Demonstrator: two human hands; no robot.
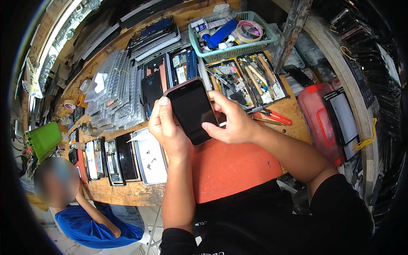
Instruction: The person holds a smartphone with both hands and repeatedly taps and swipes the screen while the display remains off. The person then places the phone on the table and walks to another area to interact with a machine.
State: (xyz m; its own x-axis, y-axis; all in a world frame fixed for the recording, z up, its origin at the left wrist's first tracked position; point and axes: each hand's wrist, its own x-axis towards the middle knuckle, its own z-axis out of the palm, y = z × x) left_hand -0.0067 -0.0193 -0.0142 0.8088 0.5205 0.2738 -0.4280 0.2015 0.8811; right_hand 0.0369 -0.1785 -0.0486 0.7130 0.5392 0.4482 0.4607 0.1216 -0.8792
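Left hand [171, 134] and right hand [236, 121], each partly closed, grip opposite sides of a dark-screened smartphone [191, 111] — both thumbs in front, the fingers behind partly hidden. The smartphone is held up over the far edge of a red mat [231, 170], which lies at the near edge of a wooden worktop [112, 193]. A green plastic basket [229, 52] stands toward the worktop's far edge, a red-handled tool [278, 118] lies near the right edge, and a white tray [157, 174] sits by the near edge, left of the mat.

Teal basket [231, 52], red plastic case [308, 105]
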